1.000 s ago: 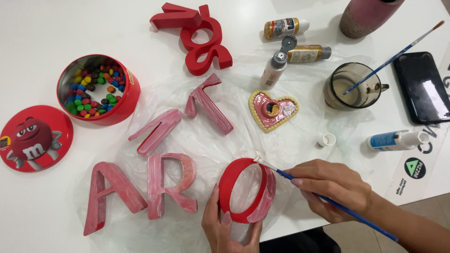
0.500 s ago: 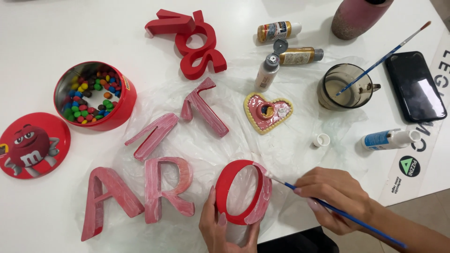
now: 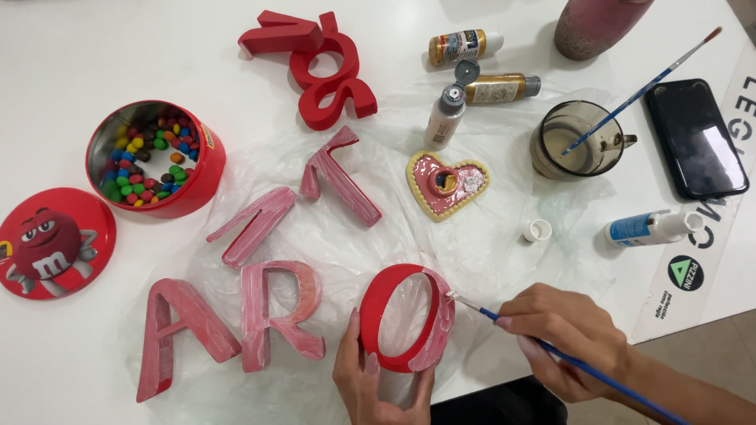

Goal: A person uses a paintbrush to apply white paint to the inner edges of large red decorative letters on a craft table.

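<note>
Fingers of the left hand [image 3: 376, 376] curl around the lower rim of the red letter O [image 3: 406, 318], holding it tilted on edge over the clear plastic sheet [image 3: 488, 236] at the near side of the white table [image 3: 79, 63]; fingers of the right hand [image 3: 568, 340] pinch a blue paintbrush [image 3: 551, 352], its tip touching the O's upper right rim. Round red tin [image 3: 157, 157], open, holds multicoloured coated candies; its lid [image 3: 53, 242] lies beside it. Smoky glass cup [image 3: 576, 142] holds a second blue brush [image 3: 642, 90]. Heart-shaped palette [image 3: 445, 183] carries dabs of paint. Letter O: bright red inside and on its face, outer wall streaked with whitish pink.
</note>
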